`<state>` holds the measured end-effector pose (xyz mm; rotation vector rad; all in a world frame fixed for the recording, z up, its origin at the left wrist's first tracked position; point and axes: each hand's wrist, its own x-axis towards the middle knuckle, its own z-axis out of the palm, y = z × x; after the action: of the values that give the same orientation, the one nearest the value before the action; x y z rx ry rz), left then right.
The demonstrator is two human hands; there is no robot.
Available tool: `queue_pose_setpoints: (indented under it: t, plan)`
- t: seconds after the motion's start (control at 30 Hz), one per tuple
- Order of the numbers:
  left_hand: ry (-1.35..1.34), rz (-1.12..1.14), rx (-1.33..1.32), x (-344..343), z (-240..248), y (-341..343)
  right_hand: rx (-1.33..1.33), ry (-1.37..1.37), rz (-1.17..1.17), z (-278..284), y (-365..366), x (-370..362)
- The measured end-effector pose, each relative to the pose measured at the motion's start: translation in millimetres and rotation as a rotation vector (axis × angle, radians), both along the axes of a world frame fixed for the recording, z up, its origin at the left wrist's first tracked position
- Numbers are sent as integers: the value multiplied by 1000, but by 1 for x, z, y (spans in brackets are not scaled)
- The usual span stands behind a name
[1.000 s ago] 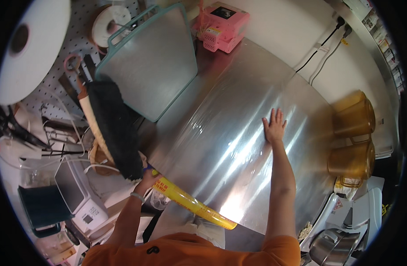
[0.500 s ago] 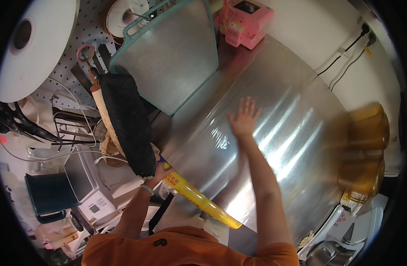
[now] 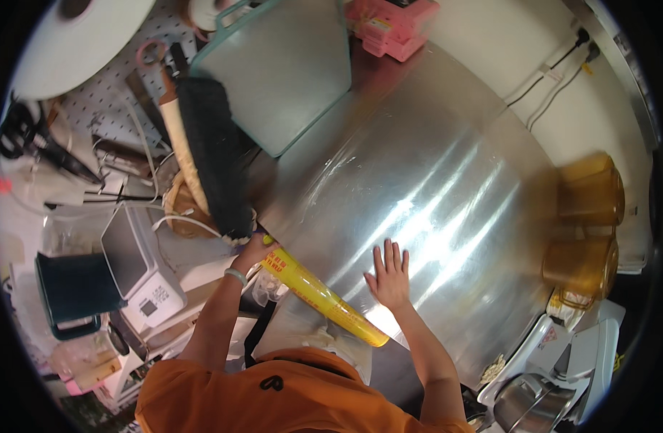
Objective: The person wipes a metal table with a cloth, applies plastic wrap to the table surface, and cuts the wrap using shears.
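A yellow roll of cling film [image 3: 321,297] lies slantwise along the near edge of the steel table. My left hand [image 3: 256,252] is closed around the roll's left end. Shiny, clear film seems to lie over the steel tabletop [image 3: 461,166], with faint creases toward the left; its exact edges are hard to see. Palm down, my right hand [image 3: 391,278] rests on the shiny surface with its fingers stretched out, a little beyond the roll. Nothing is in that hand.
A brush with black bristles [image 3: 212,155] stands by the left hand. Behind it leans a green-rimmed board [image 3: 288,79]. A pink machine [image 3: 389,29] sits at the back, amber containers [image 3: 580,263] at the right, and a steel pot [image 3: 530,404] at the lower right. White scales [image 3: 147,274] stand left.
My right hand has slid across the tabletop toward me, from the middle to near the roll. The left hand keeps its hold on the roll. The whole view has shifted slightly.
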<state>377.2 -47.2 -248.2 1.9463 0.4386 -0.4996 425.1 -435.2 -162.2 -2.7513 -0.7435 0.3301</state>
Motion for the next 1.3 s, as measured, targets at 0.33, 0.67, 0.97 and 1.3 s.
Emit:
queue_pose_setpoints:
  t: [0.33, 0.67, 0.97, 1.3]
  plan:
    - [-106, -50, 164, 1, 29, -11, 124, -129, 14, -10, -6, -53]
    - [28, -65, 212, -3, 31, -10, -122, -196, -34, -35, 7, -21]
    - [-76, -154, 175, 0, -24, -3, 432, -391, 482, 249, 122, 70]
    - [-60, -167, 141, 4, -18, 1, 162, -1311, 1141, 475, 303, 75]
